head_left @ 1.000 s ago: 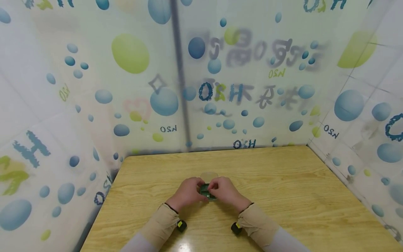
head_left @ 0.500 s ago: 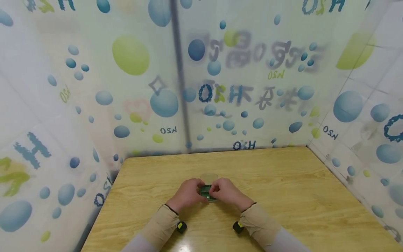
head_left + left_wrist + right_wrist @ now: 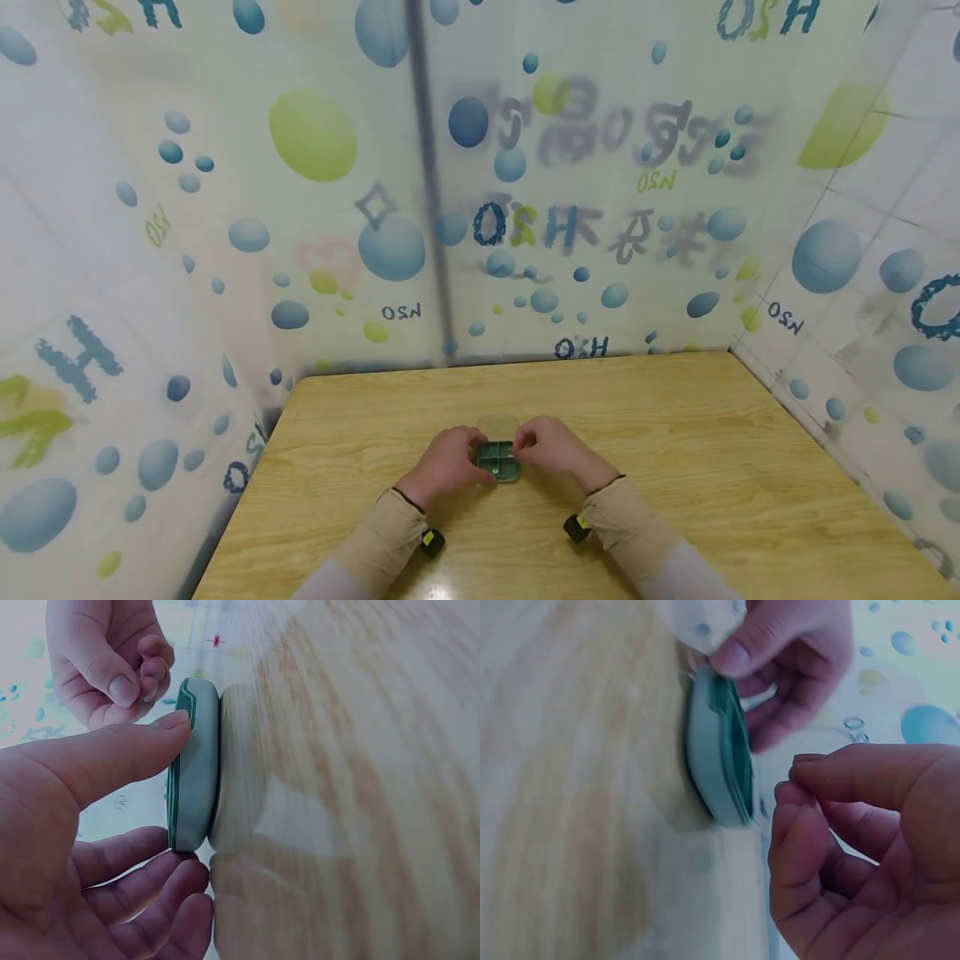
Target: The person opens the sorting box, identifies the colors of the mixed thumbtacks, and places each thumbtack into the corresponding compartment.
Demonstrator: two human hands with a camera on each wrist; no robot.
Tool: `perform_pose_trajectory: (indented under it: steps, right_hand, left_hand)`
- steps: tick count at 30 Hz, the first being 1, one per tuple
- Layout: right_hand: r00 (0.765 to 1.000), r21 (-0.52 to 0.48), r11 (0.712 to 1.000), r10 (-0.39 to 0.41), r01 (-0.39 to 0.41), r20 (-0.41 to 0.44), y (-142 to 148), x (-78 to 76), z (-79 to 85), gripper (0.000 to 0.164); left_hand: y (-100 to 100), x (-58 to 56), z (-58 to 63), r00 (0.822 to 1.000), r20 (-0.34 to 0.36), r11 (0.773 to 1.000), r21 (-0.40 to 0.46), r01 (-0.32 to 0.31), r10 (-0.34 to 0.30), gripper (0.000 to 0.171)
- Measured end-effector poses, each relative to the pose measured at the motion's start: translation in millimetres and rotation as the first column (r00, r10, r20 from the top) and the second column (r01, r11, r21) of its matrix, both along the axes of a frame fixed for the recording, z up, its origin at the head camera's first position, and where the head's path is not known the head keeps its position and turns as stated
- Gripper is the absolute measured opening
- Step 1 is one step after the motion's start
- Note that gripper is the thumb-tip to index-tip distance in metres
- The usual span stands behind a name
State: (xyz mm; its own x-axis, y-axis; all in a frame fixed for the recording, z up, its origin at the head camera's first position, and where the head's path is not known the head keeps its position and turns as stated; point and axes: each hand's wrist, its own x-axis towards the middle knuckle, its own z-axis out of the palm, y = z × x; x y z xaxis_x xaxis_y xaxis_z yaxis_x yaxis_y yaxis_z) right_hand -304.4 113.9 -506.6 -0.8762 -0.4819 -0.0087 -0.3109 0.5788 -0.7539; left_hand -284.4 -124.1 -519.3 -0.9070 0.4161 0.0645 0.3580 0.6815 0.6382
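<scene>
A small green pill box [image 3: 498, 462] with a divided tray lies on the table, its clear lid [image 3: 498, 427] folded open at the far side. One small pale speck sits in a near compartment; it is too small to identify. My left hand [image 3: 450, 458] grips the box from the left, with the thumb [image 3: 161, 735] on its rim and the fingers at its other end. Just off the box's right edge is my right hand [image 3: 553, 450]. Its thumb and forefinger [image 3: 802, 825] meet at the tips, the other fingers curled; nothing shows between them.
The wood-grain table [image 3: 637, 417] stretches around the box on all sides. A patterned curtain [image 3: 337, 275] stands along the table's back edge, and similar printed panels flank it left and right. Each wrist carries a small black camera.
My right hand has moved from over the box's right compartments to just beyond its right edge, uncovering the tray. The left hand keeps its grip, and the box has hardly moved.
</scene>
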Motion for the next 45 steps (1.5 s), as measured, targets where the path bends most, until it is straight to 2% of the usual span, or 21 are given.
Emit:
perform_pose_trajectory:
  steps: [5, 12, 16, 23, 30, 37, 45]
  right_hand:
    - [0.998, 0.006, 0.999, -0.046, 0.046, 0.036, 16, -5.5, 7.6, 0.009]
    - [0.996, 0.067, 0.994, -0.088, 0.087, 0.012, 30, -9.9, 13.0, 0.012]
    - [0.994, 0.092, 0.991, -0.102, 0.099, 0.028, 35, -12.1, 12.4, 0.013]
    - [0.993, 0.154, 0.985, -0.095, 0.082, 0.076, 42, -15.1, 7.6, 0.014]
    - [0.991, 0.165, 0.984, -0.085, 0.067, 0.102, 47, -16.3, 4.2, 0.015]
    - [0.987, 0.225, 0.971, -0.112, 0.084, 0.114, 51, -16.4, 2.0, 0.016]
    - [0.981, 0.258, 0.965, -0.098, 0.054, 0.165, 54, -13.8, 4.6, 0.019]
  left_hand:
    - [1, 0.2, 1.8, 1.000, 0.007, 1.000, 0.002, -0.008, 0.008, 0.057]
    - [0, 0.2, 2.1, 0.999, 0.031, 1.000, 0.000, -0.019, 0.019, 0.058]
    - [-1, 0.6, 1.5, 1.000, 0.028, 1.000, 0.004, -0.014, 0.014, 0.058]
    - [-2, 0.0, -1.2, 0.999, 0.031, 1.000, 0.001, -0.007, 0.007, 0.059]
    - [-2, 0.2, -0.3, 0.999, 0.035, 1.000, 0.010, 0.001, -0.001, 0.060]
    - [-1, -0.8, -0.1, 1.000, 0.001, 1.000, -0.025, 0.001, -0.001, 0.059]
    - [-1, -1.2, -0.9, 1.000, -0.007, 0.999, -0.033, 0.001, -0.001, 0.059]
